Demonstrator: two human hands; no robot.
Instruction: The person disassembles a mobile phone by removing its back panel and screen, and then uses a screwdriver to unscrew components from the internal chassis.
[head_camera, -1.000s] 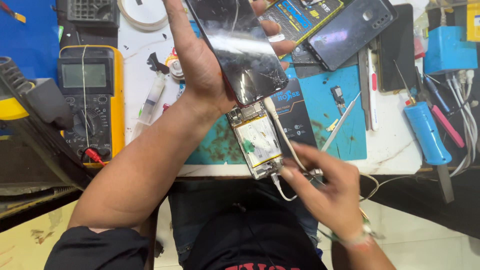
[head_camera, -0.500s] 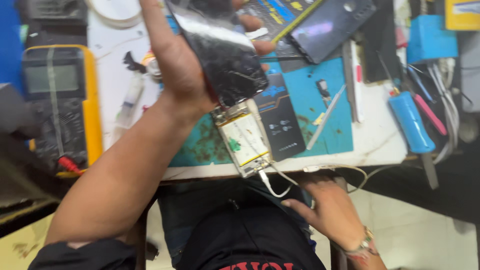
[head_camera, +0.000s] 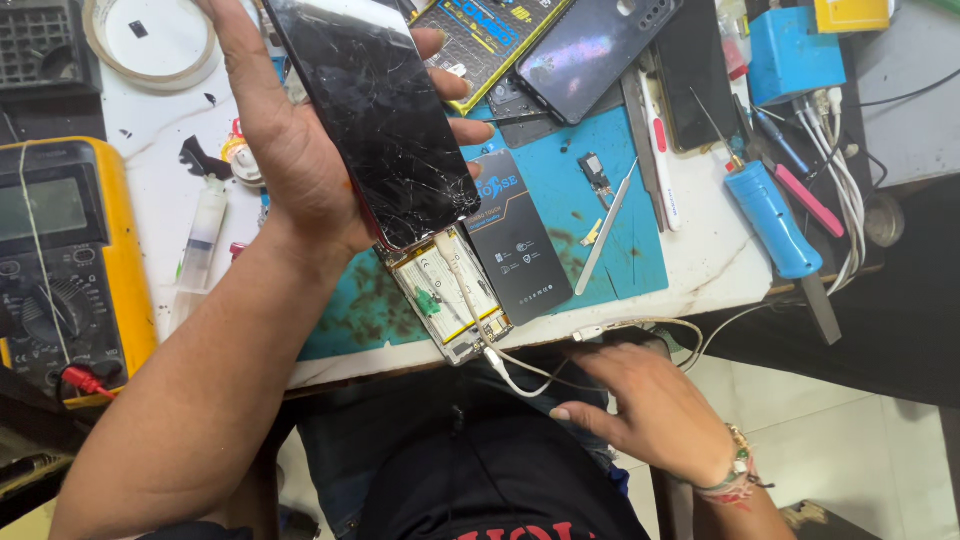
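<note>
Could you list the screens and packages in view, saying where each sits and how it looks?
Cracked phone screen: black, held in the left hand.
Multimeter display: grey rectangle in a yellow case, far left.
Flat black package: on the teal mat, blue and white print.
Yellow-edged black package: top centre.
Dark phone: glossy, upper right of centre.

The white table (head_camera: 700, 250) carries a teal mat (head_camera: 620, 200), and a yellow multimeter (head_camera: 70, 260) lies left of the left grip (head_camera: 300, 150).

A single head-worn camera is looking steeply down from close above, facing the front edge of the cluttered white worktable (head_camera: 150, 140) with its teal rectangular repair mat (head_camera: 620, 200). The wearer's lap is filling the lower frame. No second view is sharing the scene.
</note>
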